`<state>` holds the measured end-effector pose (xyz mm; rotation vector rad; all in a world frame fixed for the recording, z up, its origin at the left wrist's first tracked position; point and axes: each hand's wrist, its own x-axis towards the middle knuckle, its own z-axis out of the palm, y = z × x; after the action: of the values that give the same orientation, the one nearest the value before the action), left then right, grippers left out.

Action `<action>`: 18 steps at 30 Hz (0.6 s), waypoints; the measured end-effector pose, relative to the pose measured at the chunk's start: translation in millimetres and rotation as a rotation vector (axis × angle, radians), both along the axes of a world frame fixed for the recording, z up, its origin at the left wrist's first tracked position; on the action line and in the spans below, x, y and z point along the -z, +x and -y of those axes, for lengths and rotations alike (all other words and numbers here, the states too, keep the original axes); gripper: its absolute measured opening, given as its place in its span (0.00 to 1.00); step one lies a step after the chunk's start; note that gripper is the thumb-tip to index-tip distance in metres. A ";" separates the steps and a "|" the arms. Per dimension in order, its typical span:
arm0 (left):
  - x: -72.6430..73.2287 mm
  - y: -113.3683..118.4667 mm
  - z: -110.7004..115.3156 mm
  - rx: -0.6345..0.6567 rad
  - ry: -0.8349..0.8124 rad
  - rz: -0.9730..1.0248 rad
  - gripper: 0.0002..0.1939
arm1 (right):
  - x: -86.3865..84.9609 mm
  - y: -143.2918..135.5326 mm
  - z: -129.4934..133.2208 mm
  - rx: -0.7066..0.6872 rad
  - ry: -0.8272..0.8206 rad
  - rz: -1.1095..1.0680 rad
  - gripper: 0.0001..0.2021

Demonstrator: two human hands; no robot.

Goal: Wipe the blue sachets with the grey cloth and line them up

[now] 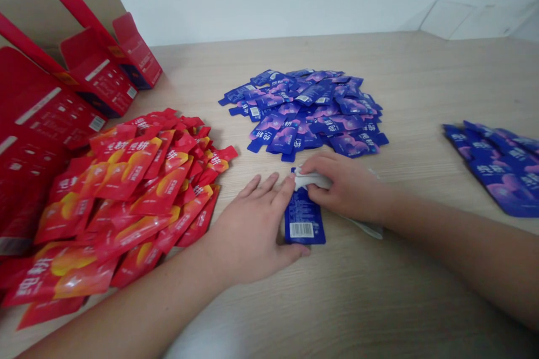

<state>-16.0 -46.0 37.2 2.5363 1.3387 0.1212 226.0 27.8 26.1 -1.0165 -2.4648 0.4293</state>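
Cloth (312, 180), crumpled white, pinched by the right hand (351, 186) over one blue foil pouch (302, 210); left hand (248, 233) spreads; small batch (501, 165) lies right, bigger heap (311, 109) nearer the surface (400, 90)'s far edge.

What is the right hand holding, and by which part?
The right hand holds a thin white cloth or tissue by its bunched end, at the top of a flat blue packet.
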 end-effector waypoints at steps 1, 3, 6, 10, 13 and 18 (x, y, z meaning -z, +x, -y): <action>-0.2 0.1 -0.4 0.000 -0.001 0.000 0.63 | -3.8 -0.8 3.9 -0.031 -0.025 -0.014 0.13; 0.6 0.2 -1.0 -0.010 -0.003 0.010 0.63 | -13.8 -1.6 12.4 -0.134 -0.105 -0.020 0.15; 3.0 -0.1 -1.1 -0.021 -0.009 0.031 0.63 | -28.4 -2.5 23.8 -0.345 -0.296 0.055 0.15; 3.4 -0.3 0.4 -0.007 -0.002 0.058 0.59 | -31.4 -5.2 29.8 -0.466 -0.390 0.101 0.16; 1.2 0.1 1.7 -0.008 -0.007 0.063 0.60 | -23.5 -6.4 25.2 -0.430 -0.329 0.074 0.16; 0.7 1.0 2.2 -0.033 -0.014 0.053 0.61 | -10.9 -1.8 3.3 -0.282 -0.171 0.103 0.14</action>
<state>-15.1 -48.2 36.5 2.4825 1.3565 0.1829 224.2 24.5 37.1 -0.7721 -2.7134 0.7043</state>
